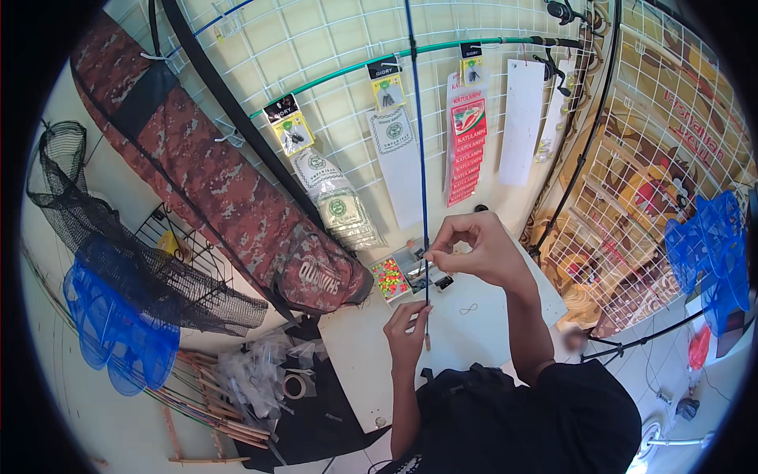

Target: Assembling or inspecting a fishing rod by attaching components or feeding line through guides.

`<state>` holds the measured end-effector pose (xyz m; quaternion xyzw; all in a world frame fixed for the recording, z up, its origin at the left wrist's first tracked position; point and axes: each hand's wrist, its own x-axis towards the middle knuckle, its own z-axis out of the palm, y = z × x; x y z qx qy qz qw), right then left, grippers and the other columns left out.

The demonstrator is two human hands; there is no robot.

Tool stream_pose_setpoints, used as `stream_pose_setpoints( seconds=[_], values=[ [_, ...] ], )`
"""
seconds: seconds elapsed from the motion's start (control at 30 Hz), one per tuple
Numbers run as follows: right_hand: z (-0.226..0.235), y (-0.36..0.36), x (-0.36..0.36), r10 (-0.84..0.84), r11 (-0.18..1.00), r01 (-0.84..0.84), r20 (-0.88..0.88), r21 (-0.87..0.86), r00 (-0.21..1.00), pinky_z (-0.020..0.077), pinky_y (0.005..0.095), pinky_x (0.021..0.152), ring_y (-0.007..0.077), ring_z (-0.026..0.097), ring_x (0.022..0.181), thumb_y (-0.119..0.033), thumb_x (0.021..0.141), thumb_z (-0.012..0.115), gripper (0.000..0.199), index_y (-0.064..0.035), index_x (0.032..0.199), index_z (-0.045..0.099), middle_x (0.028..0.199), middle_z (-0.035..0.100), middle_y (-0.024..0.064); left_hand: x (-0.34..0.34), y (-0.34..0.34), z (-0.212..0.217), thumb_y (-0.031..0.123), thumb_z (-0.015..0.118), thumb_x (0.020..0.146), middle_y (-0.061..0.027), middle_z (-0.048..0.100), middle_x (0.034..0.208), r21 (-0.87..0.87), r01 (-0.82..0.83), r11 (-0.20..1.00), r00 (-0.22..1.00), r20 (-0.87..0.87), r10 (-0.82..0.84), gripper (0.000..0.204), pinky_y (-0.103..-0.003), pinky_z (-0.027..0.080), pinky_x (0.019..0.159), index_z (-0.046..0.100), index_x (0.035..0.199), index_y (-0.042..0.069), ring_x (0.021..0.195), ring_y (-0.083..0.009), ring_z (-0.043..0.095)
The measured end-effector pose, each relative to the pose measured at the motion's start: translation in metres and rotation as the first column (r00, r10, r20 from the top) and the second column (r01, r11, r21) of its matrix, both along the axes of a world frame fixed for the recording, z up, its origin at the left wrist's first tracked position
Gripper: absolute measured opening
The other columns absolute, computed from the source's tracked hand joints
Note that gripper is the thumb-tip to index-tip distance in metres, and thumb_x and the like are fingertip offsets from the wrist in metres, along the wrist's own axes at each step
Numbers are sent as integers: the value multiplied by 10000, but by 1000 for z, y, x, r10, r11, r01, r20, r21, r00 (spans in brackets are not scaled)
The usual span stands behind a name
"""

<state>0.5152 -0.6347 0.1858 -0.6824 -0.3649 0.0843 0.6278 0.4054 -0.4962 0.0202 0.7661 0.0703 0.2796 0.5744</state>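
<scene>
A thin blue fishing rod (419,126) runs upright through the middle of the view, from the top edge down to the white table. My left hand (406,330) is closed around its lower end, and a short light tip pokes out below the fingers. Higher up, my right hand (475,251) is pinched, thumb and forefinger meeting right beside the rod. What sits between those fingertips is too small to make out. Behind the rod stands a box of small, brightly coloured beads (390,278). On the table to its right lies a thin looped cord (469,309).
The white table (359,355) stands before a wire grid with hanging packets (467,142) and a green rod (339,73). At left are a camouflage rod bag (213,174), black netting (134,237), blue nets (118,324) and a tape roll (294,386). More blue nets (711,253) hang right.
</scene>
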Motion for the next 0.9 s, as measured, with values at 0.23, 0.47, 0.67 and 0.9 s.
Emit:
stream_pose_setpoints(
  seconds=[0.23,0.47,0.67,0.9],
  values=[
    [-2,1,-2,-9,999,11,-62,37,998,475,229,656,64,597,701,-75,767,726,128,33,798,665,734,671,45,2,0,-4,13,684,846,-96,673,910,0,2,1000,1000,7,-2,107,-307,612,681,689,951,-8,805,-164,680],
    [-5,-4,-1,-1,1000,2,-64,12,998,476,230,659,58,592,706,-68,773,723,117,28,801,662,739,660,34,0,-3,0,6,682,845,-96,669,893,18,8,1000,1000,16,-8,99,-304,613,672,685,942,-14,788,-158,676],
    [-5,-8,-1,-10,1000,11,-76,4,997,470,229,656,55,583,700,-69,774,723,115,24,800,660,727,647,24,0,-4,-1,5,679,847,-95,668,892,8,12,1000,1000,22,-12,95,-302,613,674,685,938,-20,787,-159,676],
    [-3,-8,-4,-12,1000,13,-57,22,998,469,233,657,53,578,696,-72,777,722,115,22,801,660,722,641,19,-1,-4,0,9,680,849,-94,668,894,11,13,1000,1000,15,-13,99,-302,614,676,685,943,-20,788,-160,676]
  ],
)
